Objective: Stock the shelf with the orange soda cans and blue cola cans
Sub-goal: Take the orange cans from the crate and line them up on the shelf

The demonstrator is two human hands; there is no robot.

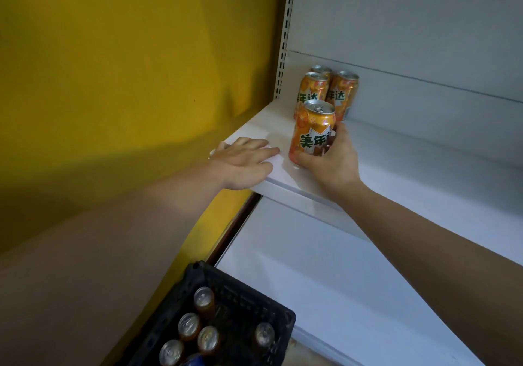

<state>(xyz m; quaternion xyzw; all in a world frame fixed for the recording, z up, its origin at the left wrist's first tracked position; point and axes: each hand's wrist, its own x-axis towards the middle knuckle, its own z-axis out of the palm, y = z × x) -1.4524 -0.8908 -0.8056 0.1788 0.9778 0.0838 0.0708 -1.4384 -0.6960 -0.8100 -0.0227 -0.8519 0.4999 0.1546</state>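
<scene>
An orange soda can (310, 130) stands upright near the front left of the white shelf (424, 167). My right hand (331, 159) grips it from the right, thumb at its base and fingers round its side. Behind it, three more orange cans (329, 89) stand grouped at the shelf's back left. My left hand (246, 162) rests flat, fingers straight, on the shelf's front left corner. Below, a black crate (243, 297) holds several cans (198, 334) seen from the top; a blue one shows at the bottom edge.
A yellow wall (113, 68) borders the shelf on the left, with a perforated upright (285, 34) at the corner. A lower white shelf (339, 280) lies under the upper one, beside the crate. The upper shelf stretches bare to the right.
</scene>
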